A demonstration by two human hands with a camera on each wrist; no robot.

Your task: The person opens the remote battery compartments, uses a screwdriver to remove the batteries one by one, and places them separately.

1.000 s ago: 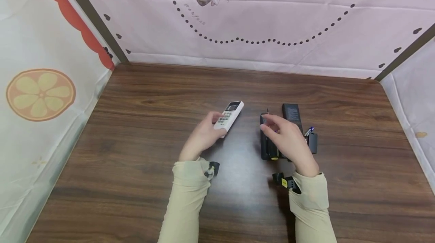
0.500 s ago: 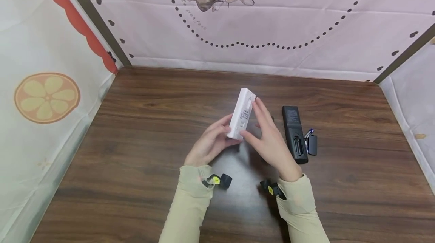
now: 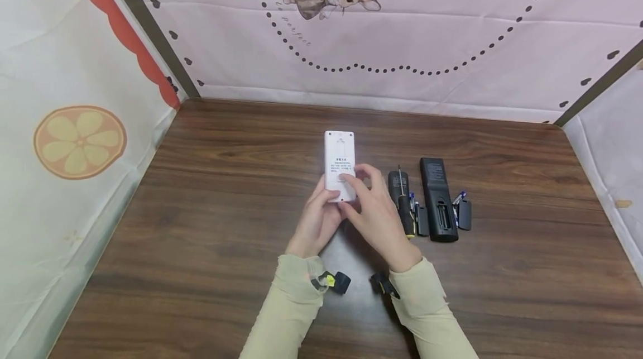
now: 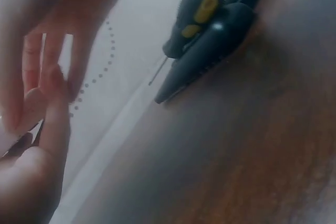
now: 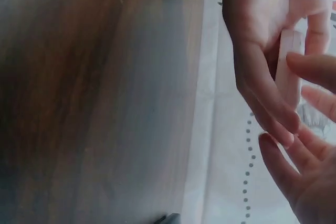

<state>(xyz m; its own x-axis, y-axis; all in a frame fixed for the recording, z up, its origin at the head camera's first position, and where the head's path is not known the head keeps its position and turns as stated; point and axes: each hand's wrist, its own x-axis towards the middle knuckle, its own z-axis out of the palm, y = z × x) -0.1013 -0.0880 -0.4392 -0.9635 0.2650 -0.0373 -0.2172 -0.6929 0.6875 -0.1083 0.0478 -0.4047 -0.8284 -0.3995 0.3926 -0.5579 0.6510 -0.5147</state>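
Gripping a white remote [image 3: 339, 152] in the left hand [image 3: 312, 225], touching it loose-fingered with the right hand [image 3: 379, 216], short of the desk's far edge [image 3: 311, 110].

To the left of the left hand [image 3: 316, 222], bare bench [image 3: 226, 208] extends to the side curtain [image 3: 108, 163]; beyond the white remote [image 3: 339, 151], a free strip reaches the patterned back curtain [image 3: 402, 35]. Just beside the right hand [image 3: 380, 222], the screwdriver [image 3: 404, 212], lying over the smaller black remote [image 3: 394, 181], obstructs passage, followed by a black cover [image 3: 422, 222] and the larger black remote [image 3: 433, 173]. Past a second cover [image 3: 465, 216], open bench resumes.
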